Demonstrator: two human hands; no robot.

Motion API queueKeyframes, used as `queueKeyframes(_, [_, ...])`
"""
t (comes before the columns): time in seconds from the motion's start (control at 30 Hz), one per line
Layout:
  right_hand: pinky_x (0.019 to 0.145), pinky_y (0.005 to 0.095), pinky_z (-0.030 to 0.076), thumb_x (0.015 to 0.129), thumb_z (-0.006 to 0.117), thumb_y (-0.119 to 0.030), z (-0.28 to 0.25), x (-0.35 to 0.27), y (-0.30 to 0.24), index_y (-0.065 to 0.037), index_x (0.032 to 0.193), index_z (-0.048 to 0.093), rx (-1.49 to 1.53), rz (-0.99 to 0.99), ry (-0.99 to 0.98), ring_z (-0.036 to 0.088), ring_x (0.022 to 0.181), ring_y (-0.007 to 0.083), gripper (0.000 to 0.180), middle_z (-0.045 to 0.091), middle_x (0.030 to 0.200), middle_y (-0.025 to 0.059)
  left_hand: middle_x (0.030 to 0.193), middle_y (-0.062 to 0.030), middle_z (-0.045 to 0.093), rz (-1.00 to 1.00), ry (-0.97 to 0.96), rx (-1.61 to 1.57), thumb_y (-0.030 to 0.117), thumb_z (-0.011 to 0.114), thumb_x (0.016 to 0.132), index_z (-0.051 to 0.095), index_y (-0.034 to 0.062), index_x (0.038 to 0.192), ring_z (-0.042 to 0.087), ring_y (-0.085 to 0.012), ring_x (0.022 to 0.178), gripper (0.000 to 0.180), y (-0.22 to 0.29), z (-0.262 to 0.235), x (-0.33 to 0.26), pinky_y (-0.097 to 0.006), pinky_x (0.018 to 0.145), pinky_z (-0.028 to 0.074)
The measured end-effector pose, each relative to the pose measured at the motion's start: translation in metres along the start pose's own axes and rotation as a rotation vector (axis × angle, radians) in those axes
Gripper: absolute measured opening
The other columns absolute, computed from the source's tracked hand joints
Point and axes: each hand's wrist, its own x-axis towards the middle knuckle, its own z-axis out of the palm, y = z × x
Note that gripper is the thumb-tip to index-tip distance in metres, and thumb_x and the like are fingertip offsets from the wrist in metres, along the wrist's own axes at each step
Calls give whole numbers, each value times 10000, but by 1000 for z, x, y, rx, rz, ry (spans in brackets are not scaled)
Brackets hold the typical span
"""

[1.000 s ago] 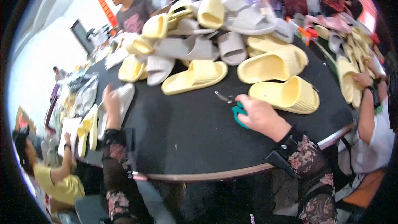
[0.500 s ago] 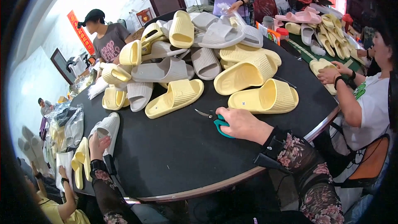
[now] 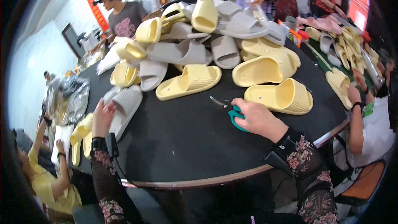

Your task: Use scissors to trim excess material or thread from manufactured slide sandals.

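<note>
- Holding the teal-handled scissors point(image 3: 231, 115) in your right hand point(image 3: 263, 118), toward four o'clock, you are pointing the blades point(image 3: 218, 101) toward ten; whether these are standing apart, you cannot tell.
- Your left hand point(image 3: 103, 118), at nine o'clock, is bending its fingers beside the strap of the grey slipper point(image 3: 129, 99), which is lying with its toe toward one; whether you are gripping it or merely touching it, you cannot tell.
- If you are bearing on one side only, the grey slipper could be twisting across the table point(image 3: 186, 137).
- If you are reaching toward nine with the tips leading, the bare blades could be scoring the grey slipper or nicking your uncovered left fingers.
- A yellow slipper point(image 3: 298, 99) is sitting at three, just beside your right knuckles; swinging outward, you could be shoving it.
- At twelve, a pile of slippers point(image 3: 178, 52) is leaning loosely; bumping its front, you could be toppling it.
</note>
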Motion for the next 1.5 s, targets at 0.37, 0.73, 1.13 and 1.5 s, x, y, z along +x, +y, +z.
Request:
queueKeyframes(0.37, [680,443,488,763,593,-129,1,1,0,-2,1020,508,2,9,-1,604,756,380,298,599,786,222,952,-175,579,-269,-41,167,259,479,931,460,5,1048,599,-274,753,280,-37,86,-34,-410,637,513])
queueKeyframes(0.73, [687,403,494,753,606,-81,-1,-1,-6,-8,1093,488,79,-27,32,627,778,340,367,612,846,203,809,-62,564,79,38,274,98,462,865,508,-6,949,547,-138,623,142,-44,95,-64,-277,535,468])
queueKeyframes(1.13, [759,238,462,805,645,-29,5,3,-13,-18,1187,429,840,-9,-220,541,864,77,440,545,987,47,1131,-161,563,180,-245,250,20,465,859,402,-51,1251,602,-174,965,403,-63,246,-160,-281,777,518])
queueKeyframes(1.5, [732,284,496,796,646,-125,2,0,-13,-12,1125,456,844,32,-187,611,824,138,396,642,868,83,1138,-148,563,244,-260,496,-15,439,779,366,-60,1302,603,-131,843,530,-85,251,-161,-206,631,486])
